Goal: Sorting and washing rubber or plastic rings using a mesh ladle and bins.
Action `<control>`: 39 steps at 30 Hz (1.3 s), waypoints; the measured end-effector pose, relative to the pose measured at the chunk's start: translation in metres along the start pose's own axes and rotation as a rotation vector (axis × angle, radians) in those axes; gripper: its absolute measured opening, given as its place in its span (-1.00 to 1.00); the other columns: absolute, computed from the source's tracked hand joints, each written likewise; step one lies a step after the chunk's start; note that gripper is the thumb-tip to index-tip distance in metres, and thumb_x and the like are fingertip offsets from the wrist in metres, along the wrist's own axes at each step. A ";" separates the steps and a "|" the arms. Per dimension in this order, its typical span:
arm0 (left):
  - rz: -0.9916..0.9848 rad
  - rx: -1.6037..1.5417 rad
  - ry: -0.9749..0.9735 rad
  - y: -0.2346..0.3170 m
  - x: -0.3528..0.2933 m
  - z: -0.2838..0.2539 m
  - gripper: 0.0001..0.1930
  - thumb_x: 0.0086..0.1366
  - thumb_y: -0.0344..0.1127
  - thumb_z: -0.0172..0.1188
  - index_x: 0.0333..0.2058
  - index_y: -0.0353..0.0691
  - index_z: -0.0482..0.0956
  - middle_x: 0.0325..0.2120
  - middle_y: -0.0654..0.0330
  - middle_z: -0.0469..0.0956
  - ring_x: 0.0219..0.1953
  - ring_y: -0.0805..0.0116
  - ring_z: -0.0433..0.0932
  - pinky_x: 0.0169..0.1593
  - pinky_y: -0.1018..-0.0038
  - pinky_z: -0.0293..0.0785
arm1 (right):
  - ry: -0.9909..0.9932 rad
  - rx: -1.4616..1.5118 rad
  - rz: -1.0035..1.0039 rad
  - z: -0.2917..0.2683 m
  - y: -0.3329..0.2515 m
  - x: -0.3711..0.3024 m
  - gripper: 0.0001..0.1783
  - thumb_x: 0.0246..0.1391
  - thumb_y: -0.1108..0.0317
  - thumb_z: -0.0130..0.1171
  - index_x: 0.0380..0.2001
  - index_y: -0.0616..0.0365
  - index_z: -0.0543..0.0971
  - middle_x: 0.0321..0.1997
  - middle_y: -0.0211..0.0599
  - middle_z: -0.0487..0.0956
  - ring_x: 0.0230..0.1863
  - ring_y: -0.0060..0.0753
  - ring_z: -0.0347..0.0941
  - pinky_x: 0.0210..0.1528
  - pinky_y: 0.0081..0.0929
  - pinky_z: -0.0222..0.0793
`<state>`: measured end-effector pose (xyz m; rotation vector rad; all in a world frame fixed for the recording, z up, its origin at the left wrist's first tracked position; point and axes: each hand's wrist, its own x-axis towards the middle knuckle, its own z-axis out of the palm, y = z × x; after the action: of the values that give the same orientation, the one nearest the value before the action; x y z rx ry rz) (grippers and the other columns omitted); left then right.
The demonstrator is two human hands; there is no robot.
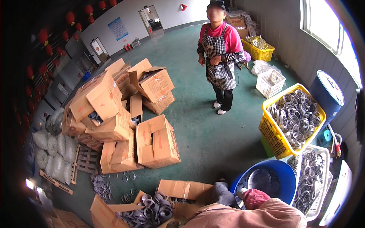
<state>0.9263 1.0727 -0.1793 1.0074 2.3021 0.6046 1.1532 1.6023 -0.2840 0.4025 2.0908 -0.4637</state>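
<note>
My right arm, in a pink sleeve with a dark red cuff, reaches from the lower edge to a blue tub (292,184). My right hand (240,193), pale and apparently gloved, is at the tub's near left rim; its fingers are too hidden to read. A round grey disc (259,178) lies inside the tub. I cannot make out my left hand. Left of my leg (223,193) stands an open cardboard box (186,189) holding many grey metal rings (161,211).
A yellow basket of metal rings (294,119) and a white basket of rings (311,174) stand right of the tub. Stacked cardboard boxes (157,146) and loose rings (102,186) lie left. Another person (220,57) stands ahead. A blue drum (327,95) is at right.
</note>
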 end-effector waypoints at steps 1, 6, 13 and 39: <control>-0.060 -0.038 -0.026 0.008 0.029 -0.016 -0.84 0.27 -0.28 0.16 -0.27 -0.19 0.65 -0.40 0.14 0.62 -0.34 0.27 0.58 -0.23 0.31 0.51 | -0.014 0.061 0.001 -0.020 0.007 0.011 -0.68 0.23 0.10 0.02 -0.17 -0.10 0.71 -0.11 -0.32 0.67 -0.13 -0.22 0.63 -0.09 -0.23 0.55; -0.408 -0.264 -0.213 0.077 0.170 -0.075 -0.81 0.29 -0.27 0.17 -0.23 -0.20 0.67 -0.39 0.16 0.63 -0.35 0.31 0.57 -0.22 0.34 0.50 | 0.148 0.691 0.359 -0.090 0.052 0.065 -0.69 0.04 0.13 0.07 -0.33 -0.04 0.73 -0.23 -0.18 0.70 -0.09 -0.08 0.64 -0.06 -0.20 0.54; -0.625 -0.203 -0.106 0.153 0.255 -0.141 -0.82 0.31 -0.25 0.13 -0.33 -0.21 0.64 -0.41 0.15 0.60 -0.34 0.22 0.56 -0.20 0.31 0.48 | -0.078 0.812 0.200 -0.078 0.114 0.143 -0.73 0.09 0.14 0.08 -0.35 -0.03 0.71 -0.43 -0.34 0.67 -0.37 -0.25 0.61 -0.27 -0.28 0.52; -0.350 0.048 -0.559 0.188 0.976 -0.128 -0.80 0.37 -0.27 0.11 -0.20 -0.23 0.64 -0.48 0.24 0.64 -0.49 0.44 0.56 -0.37 0.43 0.51 | 0.200 1.479 1.238 -0.169 0.200 0.025 -0.72 -0.06 0.27 0.15 -0.35 0.15 0.73 -0.25 -0.04 0.70 -0.13 -0.04 0.64 -0.06 -0.21 0.51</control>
<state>0.3874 1.9136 -0.2671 0.6589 1.9240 0.1017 1.1082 1.8594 -0.2550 2.3869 0.8895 -1.0816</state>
